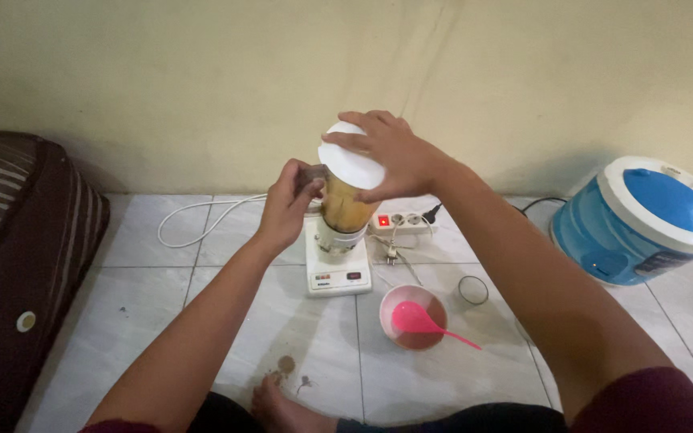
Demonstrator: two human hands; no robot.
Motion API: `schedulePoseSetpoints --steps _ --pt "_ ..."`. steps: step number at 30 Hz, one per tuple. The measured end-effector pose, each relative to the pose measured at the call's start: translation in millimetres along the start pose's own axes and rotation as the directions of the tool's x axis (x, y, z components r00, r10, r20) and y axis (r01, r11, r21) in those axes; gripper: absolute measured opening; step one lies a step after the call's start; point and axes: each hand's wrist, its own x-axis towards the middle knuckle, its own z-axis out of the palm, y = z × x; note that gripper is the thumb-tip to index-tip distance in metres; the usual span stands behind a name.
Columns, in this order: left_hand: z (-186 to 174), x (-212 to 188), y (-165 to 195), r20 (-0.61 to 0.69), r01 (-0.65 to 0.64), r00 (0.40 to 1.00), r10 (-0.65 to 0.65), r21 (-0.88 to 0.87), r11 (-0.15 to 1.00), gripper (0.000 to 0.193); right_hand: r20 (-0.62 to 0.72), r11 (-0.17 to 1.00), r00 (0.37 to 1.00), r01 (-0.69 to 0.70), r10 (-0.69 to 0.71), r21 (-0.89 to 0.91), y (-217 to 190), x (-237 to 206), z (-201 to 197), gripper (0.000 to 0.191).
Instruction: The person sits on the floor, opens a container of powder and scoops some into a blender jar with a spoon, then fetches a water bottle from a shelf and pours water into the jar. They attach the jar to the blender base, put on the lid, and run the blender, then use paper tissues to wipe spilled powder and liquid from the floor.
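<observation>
A white blender base [337, 273] stands on the tiled floor with a jar [345, 207] of orange-brown liquid on it. My left hand [286, 204] grips the jar's handle at its left side. My right hand [391, 156] lies flat on the white round lid [345, 160] on top of the jar. In front of the blender sits a pink bowl [412, 317] with brownish contents and a pink spoon [423, 322] resting in it.
A white power strip [403, 220] with a lit red switch lies behind the blender, its cord looping left. A blue and white rice cooker [643, 218] stands at right. A dark striped cushion [18, 265] is at left. A thin ring [473, 289] lies by the bowl.
</observation>
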Motion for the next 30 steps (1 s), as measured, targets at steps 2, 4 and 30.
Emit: schedulePoseSetpoints --steps 2,4,30 --pt "0.6 8.6 -13.0 -0.002 -0.038 0.999 0.038 0.000 0.999 0.014 0.024 1.000 1.000 0.005 -0.005 0.006 6.3 11.6 5.0 0.102" --pt "1.8 14.5 -29.9 -0.020 -0.079 0.997 0.078 -0.080 0.994 0.013 0.042 1.000 0.999 -0.006 0.005 0.021 13.3 20.3 15.0 0.101" --pt "2.9 8.0 -101.2 0.015 0.102 0.995 -0.101 -0.082 0.991 0.017 0.029 0.988 1.000 -0.005 0.001 0.155 48.7 32.3 86.9 0.096"
